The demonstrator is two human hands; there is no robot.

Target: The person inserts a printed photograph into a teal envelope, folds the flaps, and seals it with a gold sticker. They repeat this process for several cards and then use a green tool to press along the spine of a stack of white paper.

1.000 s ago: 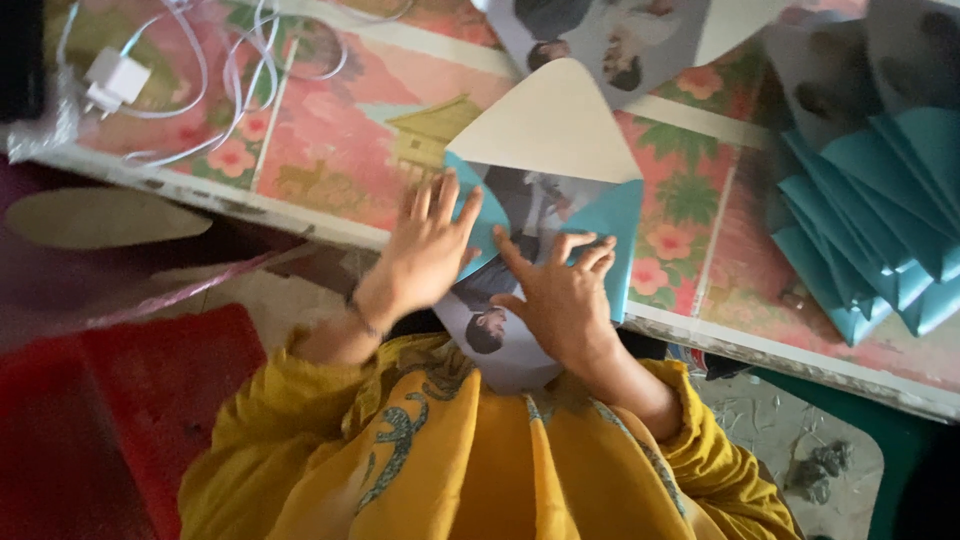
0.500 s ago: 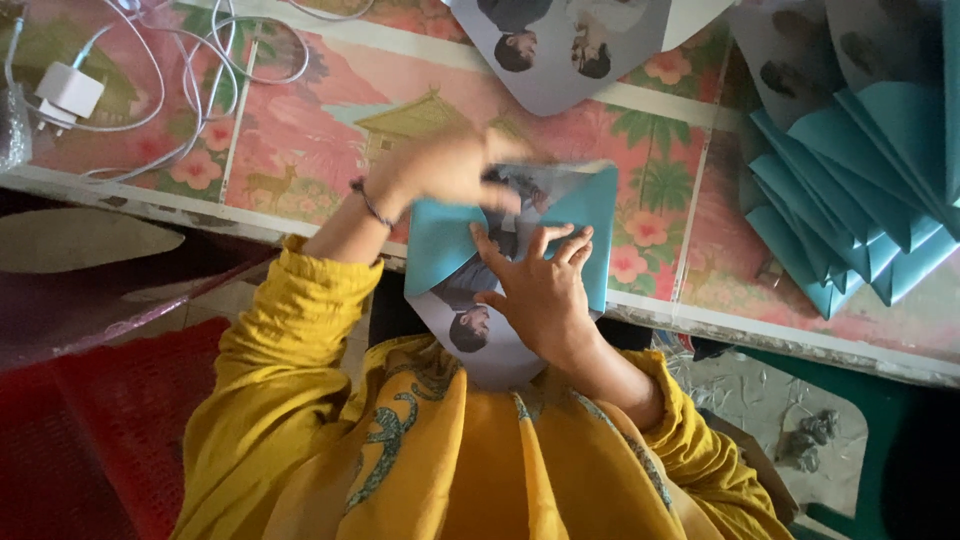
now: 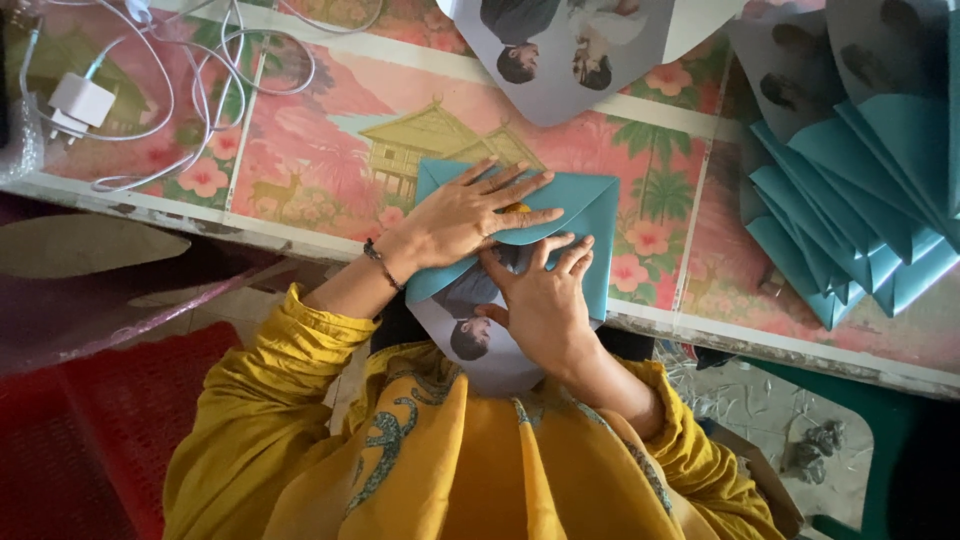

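A teal paper envelope with a photo print on its lower flap lies at the near edge of the table. Its rounded top flap is folded down over the front. My left hand lies flat on that folded flap, fingers spread. My right hand presses flat on the envelope's lower part, just below the left hand. The grey lower flap with the photo hangs over the table edge toward my yellow garment.
A fanned stack of teal envelopes lies at the right. An unfolded printed sheet lies at the top. A white charger and tangled cable sit at the left. The flowered tablecloth ends at the table edge.
The cream-lined top flap stood open a second ago. My left hand folded it down over the envelope and now presses it flat; my right hand stayed on the lower part.
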